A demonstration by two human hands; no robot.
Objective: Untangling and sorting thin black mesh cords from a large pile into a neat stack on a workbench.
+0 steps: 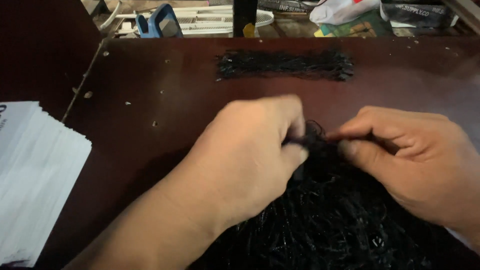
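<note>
The left hand (250, 160) is curled closed, its thumb and fingertips pinching a few black thread-like strands at the top of the loose tangled heap of thin black cord loops (325, 220), which lies directly below and between both hands on the dark reddish-brown wooden tabletop (150, 90). The right hand (415, 155) is likewise pinched onto strands just beside the left thumb, the two grips nearly touching. To separate a strand cleanly, keep each pinch on few strands, hold one hand steady as an anchor, and draw apart slowly so neighbouring loops do not snag. Beyond the knuckles lies a straightened flat row of black cords (285, 65). Well to the left of the left hand sits a stack of white paper sheets (35, 180).
</note>
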